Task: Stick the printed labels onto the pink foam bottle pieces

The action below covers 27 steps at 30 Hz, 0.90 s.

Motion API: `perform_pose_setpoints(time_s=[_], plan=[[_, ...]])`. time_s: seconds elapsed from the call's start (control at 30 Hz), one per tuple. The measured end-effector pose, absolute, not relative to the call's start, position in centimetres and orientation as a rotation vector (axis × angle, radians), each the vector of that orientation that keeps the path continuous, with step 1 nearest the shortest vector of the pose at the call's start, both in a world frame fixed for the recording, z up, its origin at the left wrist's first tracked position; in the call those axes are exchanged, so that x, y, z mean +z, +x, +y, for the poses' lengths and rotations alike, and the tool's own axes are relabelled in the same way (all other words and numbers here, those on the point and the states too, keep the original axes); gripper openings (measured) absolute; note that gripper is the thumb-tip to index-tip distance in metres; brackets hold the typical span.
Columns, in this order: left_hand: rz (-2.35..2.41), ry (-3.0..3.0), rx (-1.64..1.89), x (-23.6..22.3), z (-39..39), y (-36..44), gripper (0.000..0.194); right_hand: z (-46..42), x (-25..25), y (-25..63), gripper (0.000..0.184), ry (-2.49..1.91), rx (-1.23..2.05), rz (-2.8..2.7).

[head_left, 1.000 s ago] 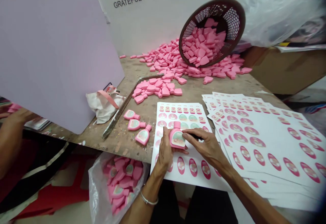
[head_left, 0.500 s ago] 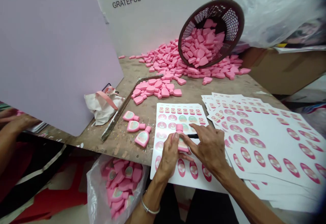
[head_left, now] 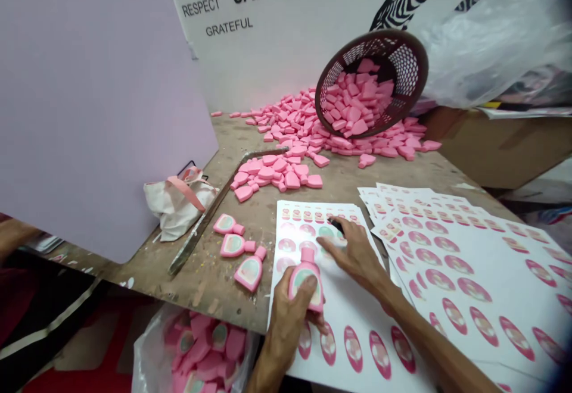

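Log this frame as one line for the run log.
left hand: holds pink bottle piece | right hand: on sticker sheet, black item at fingertips

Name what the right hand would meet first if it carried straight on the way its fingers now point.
The right hand already lies over the sticker sheet. Passing that sheet's top edge, it would probably meet the smaller heap of pink bottle-shaped pieces first, though depth is hard to judge here.

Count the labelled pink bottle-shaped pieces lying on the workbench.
3, on the workbench left of the sticker sheet: the top labelled pink bottle-shaped piece, a second just below it, and a third lowest, tilted.
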State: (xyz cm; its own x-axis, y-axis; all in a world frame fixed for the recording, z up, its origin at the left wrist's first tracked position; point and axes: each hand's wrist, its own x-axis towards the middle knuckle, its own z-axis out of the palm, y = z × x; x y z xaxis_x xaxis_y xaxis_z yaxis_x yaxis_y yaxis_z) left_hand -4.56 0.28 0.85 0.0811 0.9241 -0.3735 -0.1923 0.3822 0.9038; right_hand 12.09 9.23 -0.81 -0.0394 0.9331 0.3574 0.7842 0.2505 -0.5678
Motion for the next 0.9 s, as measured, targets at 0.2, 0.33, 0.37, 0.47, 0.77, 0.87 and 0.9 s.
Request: perform_pose_setpoints(time_s=[0.2,0.33,0.37,0.47,0.77,0.87,0.9], plan=[[1.885,1.25,0.931,-0.4,2.1,-10.5,0.032,23.4,-0.8,14.0,0.049,-1.826,0.246,-1.984],[2.004,1.366,0.691,-2.0,2.3,-13.2,0.042,29.5,0.2,14.1,0.047,-1.931,0.34,-2.08],[2.017,1.42,0.679,-2.2,2.2,-13.6,0.046,30.2,0.3,14.2,0.045,-1.954,0.367,-2.098],[2.141,1.633,0.62,-1.8,1.6,-14.3,0.057,30.2,0.5,14.8,0.046,-2.001,0.389,-2.114],[1.633,1.677,1.218,4.0,3.0,-7.2,0.037,13.5,2.9,12.9,0.052,-1.837,0.385,-1.901],[1.362,1.273,1.218,3.4,3.1,-3.0,0.041,6.6,3.1,11.7,0.041,-1.574,0.643,-1.83],[1.344,1.164,1.229,3.0,3.0,-2.1,0.042,5.1,2.9,11.9,0.037,-1.497,0.742,-1.829]])
